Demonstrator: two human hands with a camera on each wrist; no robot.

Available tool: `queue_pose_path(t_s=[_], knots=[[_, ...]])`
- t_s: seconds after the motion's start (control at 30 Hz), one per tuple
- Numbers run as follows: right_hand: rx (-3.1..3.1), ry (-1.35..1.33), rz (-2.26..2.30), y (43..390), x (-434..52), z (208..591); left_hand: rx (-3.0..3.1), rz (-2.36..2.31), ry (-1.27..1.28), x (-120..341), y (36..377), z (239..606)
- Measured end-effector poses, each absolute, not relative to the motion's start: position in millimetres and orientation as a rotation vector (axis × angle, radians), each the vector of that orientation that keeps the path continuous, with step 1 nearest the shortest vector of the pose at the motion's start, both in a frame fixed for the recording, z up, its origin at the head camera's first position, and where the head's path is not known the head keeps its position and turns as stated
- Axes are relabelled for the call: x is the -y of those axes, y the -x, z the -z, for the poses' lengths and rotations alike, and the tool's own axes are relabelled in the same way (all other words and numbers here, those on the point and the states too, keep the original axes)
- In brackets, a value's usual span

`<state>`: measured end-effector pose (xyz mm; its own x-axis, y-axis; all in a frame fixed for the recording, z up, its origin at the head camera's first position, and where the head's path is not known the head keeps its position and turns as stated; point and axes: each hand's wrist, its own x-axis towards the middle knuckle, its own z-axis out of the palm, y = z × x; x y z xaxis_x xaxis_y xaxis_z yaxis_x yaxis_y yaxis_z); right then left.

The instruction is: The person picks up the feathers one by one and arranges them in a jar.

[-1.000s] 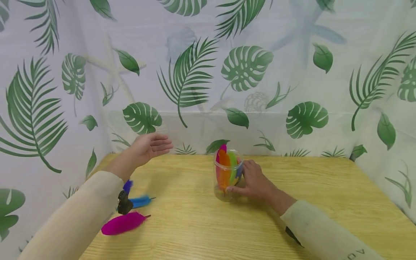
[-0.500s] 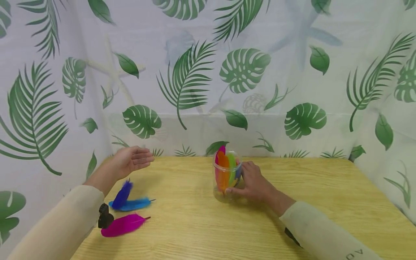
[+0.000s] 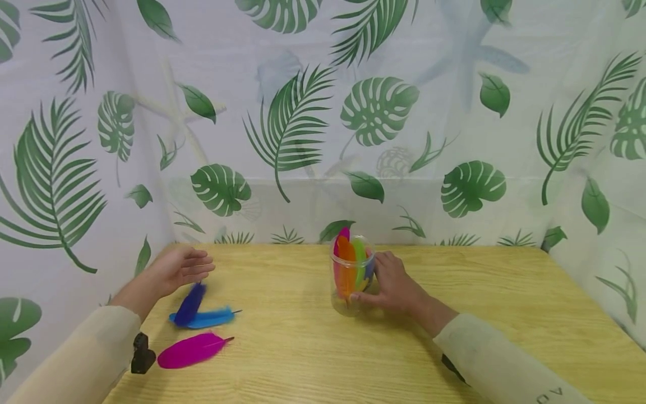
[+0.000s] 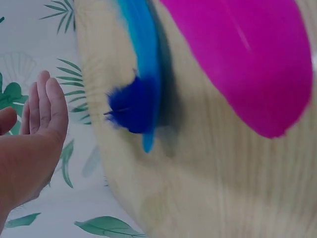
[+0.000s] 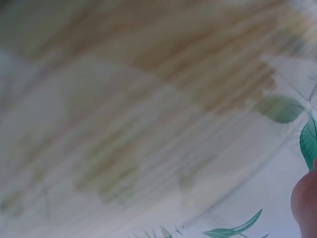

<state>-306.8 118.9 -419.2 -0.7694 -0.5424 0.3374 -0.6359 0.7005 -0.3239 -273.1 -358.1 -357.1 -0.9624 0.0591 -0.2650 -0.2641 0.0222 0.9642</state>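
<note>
A clear jar (image 3: 351, 275) stands upright mid-table, holding several coloured feathers (image 3: 348, 264): orange, green, pink. My right hand (image 3: 391, 283) grips the jar from its right side. My left hand (image 3: 179, 268) hovers with straight, relaxed fingers just above the far end of a dark blue feather (image 3: 190, 303), which lies across a light blue feather (image 3: 207, 317). A magenta feather (image 3: 189, 350) lies nearer the front. In the left wrist view the hand (image 4: 34, 129) is empty, left of the dark blue feather (image 4: 131, 104), light blue feather (image 4: 143, 44) and magenta feather (image 4: 247, 59).
The wooden table (image 3: 323, 359) is walled by a leaf-print curtain (image 3: 303, 123) at the back and both sides. A black wrist strap (image 3: 141, 353) shows on my left sleeve. The right wrist view is blurred, showing only table grain (image 5: 148, 99) and curtain.
My left hand has come down and back to the left, from mid-air beside the jar to just over the blue feathers. The right hand and jar have stayed put.
</note>
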Motion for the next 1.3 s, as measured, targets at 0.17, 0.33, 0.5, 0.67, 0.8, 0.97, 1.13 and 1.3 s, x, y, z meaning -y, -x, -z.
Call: queue_pose_path(t_s=[0.17, 0.33, 0.5, 0.67, 0.8, 0.97, 1.13, 1.3], knots=[[2.706, -0.937, -0.636, 306.0, -117.9, 419.9, -2.180, -1.958, 0.439, 369.7, 259.4, 364.5], [2.719, -0.929, -0.645, 305.5, -117.9, 420.5, -2.163, -1.936, 0.726, 382.3, 249.4, 362.8], [2.747, -0.917, -0.659, 305.2, -118.0, 420.1, -2.155, -1.696, 0.662, 396.0, 247.7, 367.4], [2.750, -0.914, -0.653, 306.5, -117.5, 418.5, -2.206, -1.424, 0.604, 400.4, 250.2, 372.2], [2.753, -0.919, -0.647, 308.0, -116.4, 416.6, -2.275, -1.294, 0.576, 399.5, 252.7, 372.6], [2.735, -0.925, -0.650, 308.1, -116.2, 416.5, -2.294, -1.246, 0.548, 397.1, 253.1, 375.8], [2.722, -0.942, -0.683, 306.2, -116.5, 418.8, -2.307, -1.195, 0.554, 394.6, 252.6, 377.8], [2.713, -0.937, -0.683, 306.7, -117.5, 419.8, -2.339, -1.173, 0.580, 390.3, 253.3, 376.3]])
